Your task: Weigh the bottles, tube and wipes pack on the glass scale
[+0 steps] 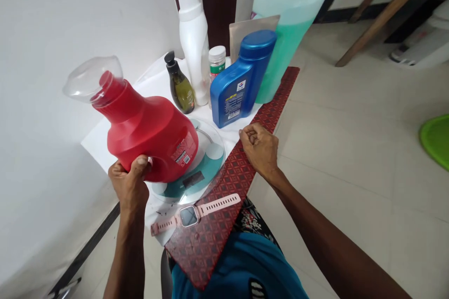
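My left hand is wrapped round the handle of a large red detergent jug, which leans to the left. A clear plastic cap sits over its neck. Under the jug lies a round glass scale with a teal pattern and a dark display; whether the jug touches it I cannot tell. On the patterned red table edge rests my right hand, its fingers curled in and nothing visible in them. Closest to it stands a blue bottle with a blue cap.
Behind the scale stand a dark green pump bottle, a tall white bottle, a small white-capped jar and a big jug of green liquid. A pink-strapped smartwatch lies in front. A white wall borders the left.
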A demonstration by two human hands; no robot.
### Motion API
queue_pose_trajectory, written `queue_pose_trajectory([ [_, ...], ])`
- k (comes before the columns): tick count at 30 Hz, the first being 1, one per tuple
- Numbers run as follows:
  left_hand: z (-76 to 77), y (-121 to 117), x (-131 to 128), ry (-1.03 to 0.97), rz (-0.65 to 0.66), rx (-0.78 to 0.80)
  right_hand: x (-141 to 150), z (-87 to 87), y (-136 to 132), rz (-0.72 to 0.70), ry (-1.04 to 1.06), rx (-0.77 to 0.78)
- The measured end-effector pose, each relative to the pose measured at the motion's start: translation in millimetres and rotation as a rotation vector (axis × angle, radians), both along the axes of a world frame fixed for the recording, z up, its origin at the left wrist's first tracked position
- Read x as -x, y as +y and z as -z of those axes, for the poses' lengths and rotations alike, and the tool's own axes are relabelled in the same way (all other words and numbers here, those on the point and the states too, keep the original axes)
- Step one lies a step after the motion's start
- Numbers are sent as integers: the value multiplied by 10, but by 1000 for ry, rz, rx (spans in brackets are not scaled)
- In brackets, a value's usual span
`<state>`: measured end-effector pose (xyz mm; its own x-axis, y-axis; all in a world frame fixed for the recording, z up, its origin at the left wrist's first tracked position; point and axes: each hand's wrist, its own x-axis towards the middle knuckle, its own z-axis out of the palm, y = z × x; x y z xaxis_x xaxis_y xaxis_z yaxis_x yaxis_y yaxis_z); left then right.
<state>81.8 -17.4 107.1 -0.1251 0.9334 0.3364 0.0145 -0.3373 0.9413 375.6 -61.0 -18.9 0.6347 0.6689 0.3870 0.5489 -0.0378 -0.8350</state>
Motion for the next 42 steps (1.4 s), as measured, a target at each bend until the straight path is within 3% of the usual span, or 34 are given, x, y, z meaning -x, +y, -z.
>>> queue_pose_trajectory([
  [5, 51, 25, 133, 102, 88, -93, 6, -6, -12, 9, 2, 8],
  [9, 70, 59, 374, 175, -39, -220, 15, -8, -24, 27, 8, 17],
  [13, 29, 36, 518, 77, -128, -185, 23, -27, -35, 33, -1, 47],
  [19, 67, -123, 285, 246, 25, -62, 24, -29, -32, 39, -11, 78],
  [23, 176, -54, 54, 94, -114, 32, 26, -30, -34, 43, -3, 79],
  [27, 163, 115, 48, 27, -232, 26, 18, -49, -36, 40, -3, 112],
  [33, -100, 480, 255, -9, -437, -101, 16, -60, -36, 50, -5, 98],
  [37, -219, 947, 407, -66, -528, -186, 14, -65, -39, 60, 5, 115],
  [42, -108, 1583, 718, -46, -626, -210, 8, -77, -35, 65, -5, 120],
])
